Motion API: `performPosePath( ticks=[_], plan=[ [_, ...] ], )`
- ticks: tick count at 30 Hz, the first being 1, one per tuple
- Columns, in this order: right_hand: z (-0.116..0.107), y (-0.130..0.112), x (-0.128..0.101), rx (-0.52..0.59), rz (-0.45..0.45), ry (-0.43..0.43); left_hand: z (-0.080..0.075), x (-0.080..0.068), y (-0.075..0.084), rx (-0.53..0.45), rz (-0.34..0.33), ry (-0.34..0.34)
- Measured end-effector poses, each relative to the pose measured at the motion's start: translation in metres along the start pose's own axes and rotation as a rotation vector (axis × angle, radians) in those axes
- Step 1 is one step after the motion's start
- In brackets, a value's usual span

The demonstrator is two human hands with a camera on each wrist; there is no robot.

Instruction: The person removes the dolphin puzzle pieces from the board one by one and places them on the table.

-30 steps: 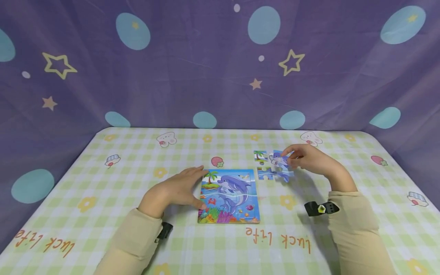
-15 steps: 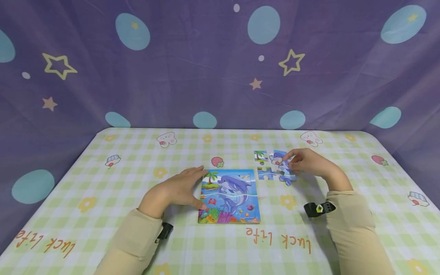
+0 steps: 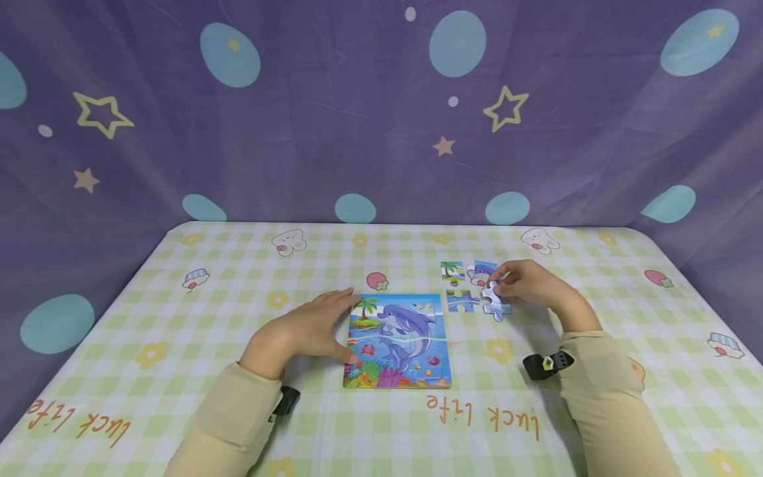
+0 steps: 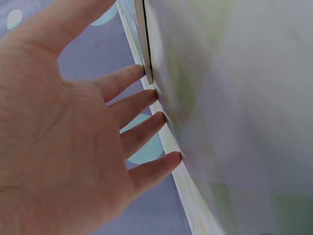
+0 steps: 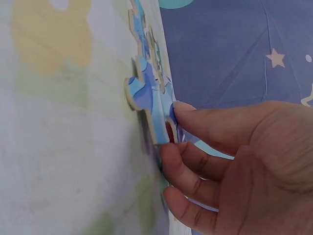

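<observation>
Head view: rests spread left hand [image 3: 306, 324] against dolphin board [image 3: 396, 341]; pinches puzzle piece [image 3: 494, 306] with right hand [image 3: 532, 283], bent inward.

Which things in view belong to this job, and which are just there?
Likely part of the job:
dolphin board, left hand at its left edge
puzzle piece gripped by the right hand
palm-tree piece
dolphin-head piece
blue sea piece

Just there:
checked tablecloth
purple backdrop
black wrist devices
</observation>
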State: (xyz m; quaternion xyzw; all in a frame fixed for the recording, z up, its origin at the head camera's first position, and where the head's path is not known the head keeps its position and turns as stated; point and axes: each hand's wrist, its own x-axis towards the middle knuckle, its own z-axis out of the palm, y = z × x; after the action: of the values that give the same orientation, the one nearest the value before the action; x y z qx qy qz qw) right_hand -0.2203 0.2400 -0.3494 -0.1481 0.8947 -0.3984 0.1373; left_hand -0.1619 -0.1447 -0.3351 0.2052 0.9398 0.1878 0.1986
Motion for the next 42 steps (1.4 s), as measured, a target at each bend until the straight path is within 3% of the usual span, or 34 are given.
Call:
performPosePath(
  ticks=[7,14,20,36,42],
  plan=[
    [0.001,-0.001,0.000,-0.010,0.010,0.013,0.000,0.000,-0.001,0.001,-0.002,0.001],
    [-0.003,0.007,0.000,0.030,-0.038,0.042,0.000,0.000,-0.001,0.002,-0.004,0.001],
    [-0.005,-0.001,-0.002,-0.032,0.016,0.069,0.000,0.001,-0.001,0.005,0.000,0.002],
    [0.016,-0.032,0.005,0.034,-0.052,-0.016,0.000,0.000,0.000,0.002,0.005,0.000],
    [0.027,-0.046,0.005,0.045,-0.122,-0.064,0.000,0.000,0.000,0.003,0.002,-0.002]
  ],
)
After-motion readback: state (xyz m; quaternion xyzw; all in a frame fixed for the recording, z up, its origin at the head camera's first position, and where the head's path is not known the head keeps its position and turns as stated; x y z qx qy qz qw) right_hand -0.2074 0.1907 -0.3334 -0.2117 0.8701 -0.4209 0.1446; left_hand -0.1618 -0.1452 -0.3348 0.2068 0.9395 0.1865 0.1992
